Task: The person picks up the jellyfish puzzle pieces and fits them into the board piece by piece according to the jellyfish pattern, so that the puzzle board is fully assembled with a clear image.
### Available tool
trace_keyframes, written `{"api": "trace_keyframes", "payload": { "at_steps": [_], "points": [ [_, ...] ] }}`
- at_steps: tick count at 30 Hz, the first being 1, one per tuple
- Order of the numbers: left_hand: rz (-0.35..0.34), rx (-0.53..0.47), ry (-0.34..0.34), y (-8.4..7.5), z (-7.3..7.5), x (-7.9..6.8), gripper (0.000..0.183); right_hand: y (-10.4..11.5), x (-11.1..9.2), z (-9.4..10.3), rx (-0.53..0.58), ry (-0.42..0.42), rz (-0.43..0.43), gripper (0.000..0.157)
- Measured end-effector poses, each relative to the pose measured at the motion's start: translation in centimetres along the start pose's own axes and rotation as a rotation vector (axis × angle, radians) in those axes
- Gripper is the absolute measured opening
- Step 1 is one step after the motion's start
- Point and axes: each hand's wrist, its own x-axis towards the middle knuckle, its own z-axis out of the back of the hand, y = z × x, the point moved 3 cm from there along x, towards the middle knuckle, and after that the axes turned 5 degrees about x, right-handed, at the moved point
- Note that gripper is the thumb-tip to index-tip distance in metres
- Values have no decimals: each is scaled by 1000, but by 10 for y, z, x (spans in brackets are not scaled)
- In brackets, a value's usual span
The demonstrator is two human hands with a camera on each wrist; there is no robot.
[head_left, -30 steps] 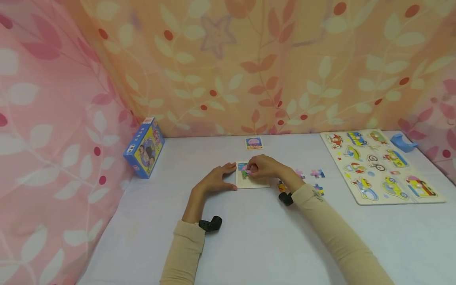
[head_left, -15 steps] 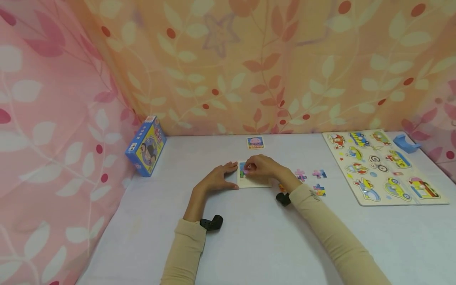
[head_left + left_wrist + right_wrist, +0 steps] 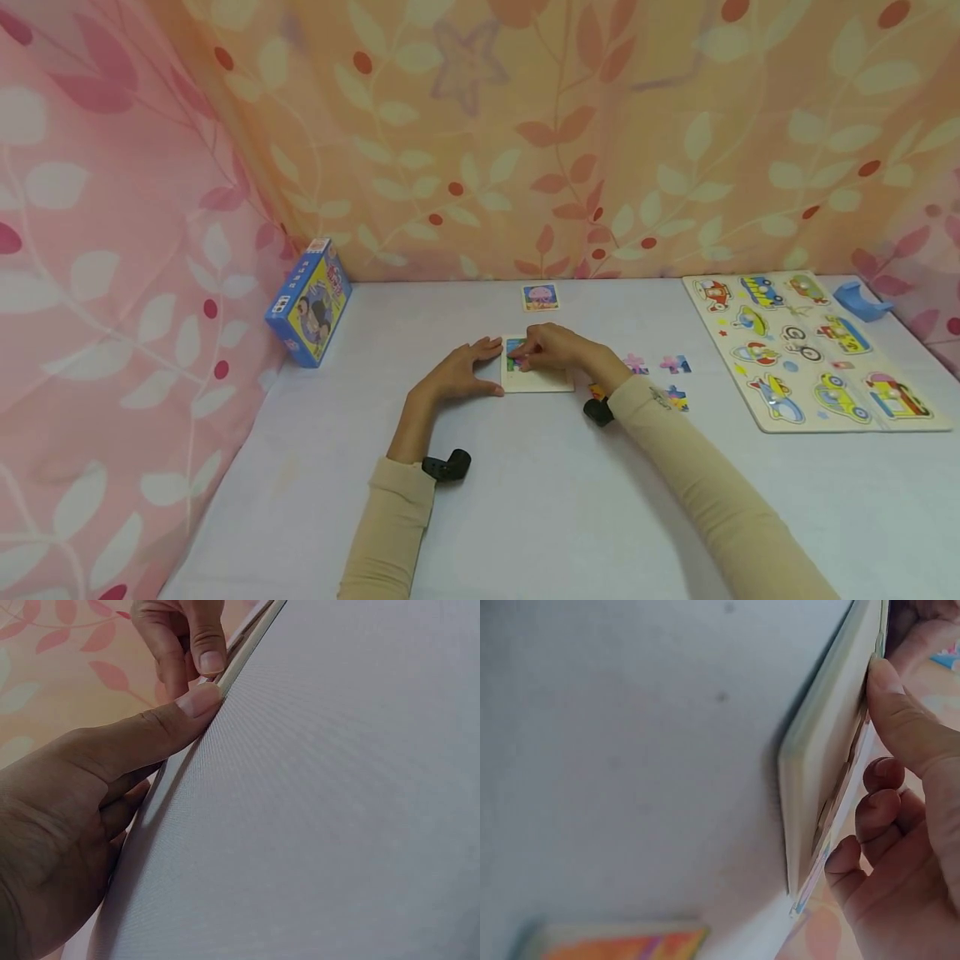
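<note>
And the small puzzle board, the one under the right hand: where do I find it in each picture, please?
Head: the small puzzle board lies near the centre, partly covered by the right hand.
Left wrist: upper middle, seen almost edge-on, where the left hand touches it.
Right wrist: upper part, right of centre, seen at a steep slant.
Shared landmark: the right hand, at the board in all three.

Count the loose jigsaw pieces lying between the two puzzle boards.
4 visible: a pink piece back left, a pink-blue piece back right, an orange piece front left, a yellow-blue piece front right. The right forearm may hide others.
</note>
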Motion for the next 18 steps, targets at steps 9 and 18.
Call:
{"api": "trace_keyframes", "payload": {
  "at_steps": [9, 18],
  "points": [
    [5, -2, 1, -2, 1, 1, 83, 4, 1, 3, 63, 35, -75, 32],
    [-30, -3, -3, -3, -1, 1, 86, 1, 3, 2, -5, 41, -100, 33]
  ]
}}
